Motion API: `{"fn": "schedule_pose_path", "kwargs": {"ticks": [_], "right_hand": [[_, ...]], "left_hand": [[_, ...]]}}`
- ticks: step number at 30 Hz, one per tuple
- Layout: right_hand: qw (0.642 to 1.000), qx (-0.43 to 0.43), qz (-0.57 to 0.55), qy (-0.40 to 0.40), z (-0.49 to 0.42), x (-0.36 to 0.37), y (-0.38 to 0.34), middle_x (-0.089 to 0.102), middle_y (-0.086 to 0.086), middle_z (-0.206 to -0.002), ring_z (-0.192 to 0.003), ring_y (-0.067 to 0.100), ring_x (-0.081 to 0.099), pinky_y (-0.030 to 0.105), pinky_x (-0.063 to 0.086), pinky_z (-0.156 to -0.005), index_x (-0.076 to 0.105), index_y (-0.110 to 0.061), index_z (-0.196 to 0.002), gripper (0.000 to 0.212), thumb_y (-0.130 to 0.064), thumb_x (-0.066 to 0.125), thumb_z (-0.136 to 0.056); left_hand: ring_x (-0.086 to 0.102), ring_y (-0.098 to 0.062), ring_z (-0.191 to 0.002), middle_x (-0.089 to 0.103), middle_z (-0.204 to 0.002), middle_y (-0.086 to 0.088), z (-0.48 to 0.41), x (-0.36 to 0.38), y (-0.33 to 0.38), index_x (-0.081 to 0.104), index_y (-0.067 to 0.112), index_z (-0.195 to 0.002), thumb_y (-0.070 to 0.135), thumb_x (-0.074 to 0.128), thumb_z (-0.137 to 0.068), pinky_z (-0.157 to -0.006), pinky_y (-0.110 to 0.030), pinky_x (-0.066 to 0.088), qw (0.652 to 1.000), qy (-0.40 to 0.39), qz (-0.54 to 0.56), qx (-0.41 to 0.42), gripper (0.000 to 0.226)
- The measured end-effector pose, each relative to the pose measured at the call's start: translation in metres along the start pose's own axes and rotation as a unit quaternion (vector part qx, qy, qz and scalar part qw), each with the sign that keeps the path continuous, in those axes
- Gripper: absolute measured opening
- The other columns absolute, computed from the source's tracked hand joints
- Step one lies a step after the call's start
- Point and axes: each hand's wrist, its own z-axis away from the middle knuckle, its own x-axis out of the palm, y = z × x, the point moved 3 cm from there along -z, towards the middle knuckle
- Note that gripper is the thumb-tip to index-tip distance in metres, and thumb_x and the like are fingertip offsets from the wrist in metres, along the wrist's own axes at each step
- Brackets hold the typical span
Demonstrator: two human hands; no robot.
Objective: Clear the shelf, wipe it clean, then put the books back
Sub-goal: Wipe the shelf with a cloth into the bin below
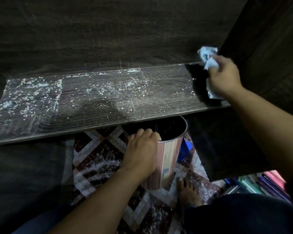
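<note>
Head view. Shelf (100,105) is bare of books: a dark wood-grain board running from the left edge to the right side panel (264,48), its front edge sloping down toward the left. White dust and flecks cover the left and middle of it, thickest at the left end; the strip at the right end is dark and free of specks. Right hand (224,76) is at that right end, fingers curled round a crumpled pale cloth (207,56), which sits against the back corner where back panel (108,39) and side panel meet. No room further right; open board all the way left. Left hand (140,149) grips the near rim of a cylindrical bin (169,154), fingers hooked inside. Bin is held just under the shelf's front edge near its middle, far rim hidden beneath the board. Below: patterned rug (98,159), one bare foot (188,191) beside the bin. Books (260,183) lie at lower right, on the floor or a lower level, cannot tell which.
</note>
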Motion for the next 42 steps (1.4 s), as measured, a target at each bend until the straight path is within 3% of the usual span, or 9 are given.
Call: {"fn": "schedule_pose_path", "kwargs": {"ticks": [2,6,14,18,23,31,34,37,42], "right_hand": [[0.997,-0.045,0.058,0.006,-0.017,0.002,-0.007,0.048,0.018,-0.14,-0.129,0.032,0.045,0.03,0.031,-0.109,0.051,-0.011,-0.137,0.054,-0.032,0.046,-0.088],[0.973,-0.076,0.168,-0.136,-0.022,0.044,-0.012,0.026,0.015,-0.155,-0.141,0.034,0.027,0.041,0.024,-0.117,0.04,-0.023,-0.147,0.07,-0.055,0.036,-0.084],[0.95,-0.102,0.192,-0.224,-0.024,0.029,-0.033,0.05,0.005,-0.138,-0.126,0.026,0.048,0.029,0.037,-0.106,0.066,-0.032,-0.121,0.031,-0.024,0.05,-0.096],[0.965,-0.169,0.165,-0.116,-0.025,0.011,-0.045,0.049,0.008,-0.136,-0.124,0.028,0.047,0.025,0.036,-0.102,0.064,-0.024,-0.124,0.034,-0.017,0.052,-0.094],[0.929,-0.231,0.257,-0.131,-0.025,0.041,-0.029,0.021,0.019,-0.154,-0.135,0.042,0.027,0.052,0.034,-0.109,0.042,-0.023,-0.144,0.055,-0.024,0.055,-0.09],[0.908,-0.198,0.288,-0.232,-0.024,0.047,-0.036,0.038,0.01,-0.145,-0.13,0.034,0.036,0.04,0.03,-0.108,0.051,-0.036,-0.137,0.038,-0.031,0.04,-0.102],[0.909,-0.203,0.308,-0.195,-0.026,0.03,-0.043,0.047,0.009,-0.134,-0.124,0.034,0.043,0.038,0.037,-0.099,0.06,-0.035,-0.127,0.033,-0.03,0.044,-0.099],[0.913,-0.194,0.351,-0.081,-0.034,0.012,-0.026,0.04,0.015,-0.141,-0.125,0.041,0.038,0.047,0.039,-0.098,0.051,-0.028,-0.137,0.042,-0.029,0.048,-0.095],[0.951,-0.054,0.273,-0.138,-0.04,0.023,0.017,0.021,0.016,-0.158,-0.143,0.036,0.022,0.041,0.021,-0.116,0.032,-0.024,-0.15,0.052,-0.039,0.038,-0.101]], "left_hand": [[0.044,-0.022,-0.108,0.051,-0.11,0.002,0.0,0.001,-0.001,0.054,0.021,-0.115,0.005,0.055,-0.082,-0.092,-0.034,0.034,1.0,0.002,-0.007,0.001,0.036],[0.053,-0.026,-0.091,0.057,-0.092,-0.001,-0.002,0.006,-0.004,0.062,0.018,-0.096,0.002,0.067,-0.065,-0.077,-0.037,0.044,1.0,0.004,-0.01,-0.008,0.035],[0.047,-0.023,-0.105,0.053,-0.106,0.001,-0.001,0.003,-0.003,0.057,0.019,-0.109,0.003,0.056,-0.078,-0.09,-0.034,0.037,1.0,0.012,-0.006,0.0,0.035],[0.041,-0.02,-0.111,0.049,-0.114,0.002,-0.001,0.002,-0.002,0.051,0.021,-0.119,0.005,0.05,-0.084,-0.096,-0.032,0.031,1.0,-0.001,-0.006,0.004,0.038],[0.043,-0.023,-0.111,0.05,-0.112,0.001,-0.001,0.003,-0.002,0.053,0.02,-0.114,0.003,0.051,-0.078,-0.095,-0.034,0.034,1.0,-0.011,-0.012,-0.002,0.04],[0.043,-0.022,-0.112,0.051,-0.113,0.002,-0.002,0.004,-0.002,0.053,0.022,-0.116,0.007,0.05,-0.083,-0.094,-0.033,0.034,1.0,-0.015,-0.013,-0.002,0.036],[0.041,-0.021,-0.112,0.049,-0.115,0.002,-0.001,0.004,-0.002,0.051,0.022,-0.117,0.007,0.051,-0.083,-0.095,-0.032,0.033,1.0,-0.016,-0.017,-0.001,0.038],[0.04,-0.021,-0.112,0.048,-0.115,0.003,0.0,0.004,-0.002,0.05,0.022,-0.118,0.006,0.05,-0.083,-0.095,-0.032,0.032,1.0,-0.013,-0.016,-0.001,0.038],[0.044,-0.023,-0.11,0.051,-0.112,0.001,0.0,0.006,-0.003,0.054,0.019,-0.116,0.002,0.055,-0.078,-0.091,-0.033,0.034,1.0,-0.012,-0.017,0.002,0.041]]}}
